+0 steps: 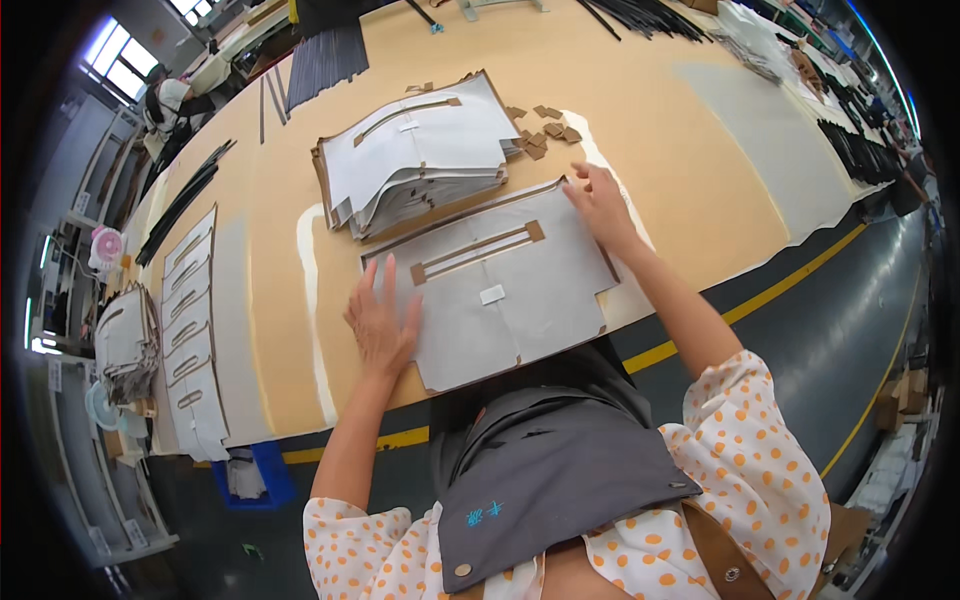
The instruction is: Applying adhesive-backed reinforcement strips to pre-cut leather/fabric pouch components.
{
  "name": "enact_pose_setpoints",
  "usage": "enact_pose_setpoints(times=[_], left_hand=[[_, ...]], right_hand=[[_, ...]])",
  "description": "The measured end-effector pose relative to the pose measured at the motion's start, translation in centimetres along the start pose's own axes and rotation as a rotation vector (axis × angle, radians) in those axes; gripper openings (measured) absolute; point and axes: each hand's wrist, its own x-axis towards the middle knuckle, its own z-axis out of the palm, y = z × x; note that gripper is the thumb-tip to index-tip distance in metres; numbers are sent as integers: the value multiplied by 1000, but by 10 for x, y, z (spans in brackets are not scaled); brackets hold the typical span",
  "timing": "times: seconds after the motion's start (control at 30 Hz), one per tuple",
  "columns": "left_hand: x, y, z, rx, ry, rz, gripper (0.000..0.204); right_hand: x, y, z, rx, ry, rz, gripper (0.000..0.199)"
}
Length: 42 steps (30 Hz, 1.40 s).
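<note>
A flat grey-white panel (470, 340) with brown edging lies in front of me at the table's near edge. It carries a brown-edged handle-like strip (478, 252) and a small white tag (492, 295). My left hand (382, 322) rests at its left side, fingers spread and holding nothing. My right hand (604, 210) is at its far right corner, fingers loosely bent and apart, with the thumb side close to the edge. Just beyond, a thick stack of similar panels (430, 135) sits with its layers fanned and bowed.
Small brown pieces (540, 138) lie scattered right of the stack. Dark strips (328, 65) lie at the far side, and black strips (185, 195) to the left. A row of overlapping panels (190, 310) runs along the left. A blue bin (272, 480) stands on the floor. Another person (170, 100) sits far left.
</note>
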Motion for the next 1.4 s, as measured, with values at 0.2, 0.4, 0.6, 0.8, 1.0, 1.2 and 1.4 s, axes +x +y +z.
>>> enact_pose_setpoints(times=[0.2,0.4,0.6,0.8,1.0,1.2,1.4], left_hand=[[-14,-14,1,92,71,11,63],[-8,-1,9,40,130,0,58],[-15,-12,3,-72,244,-124,66],[-23,-9,-19,-942,405,-616,74],[25,3,-62,-1426,229,-720,36],[176,-70,-93,-1303,137,-602,39],[211,-139,13,-840,50,-667,59]], right_hand=[[40,29,26,62,-168,23,20],[18,28,-20,409,-246,374,20],[-37,-44,-34,22,-342,-83,16],[-33,-104,-80,559,-209,-59,4],[47,-134,-77,676,-140,10,8],[185,-111,-17,767,-254,156,19],[231,1,89,334,-280,74,30]])
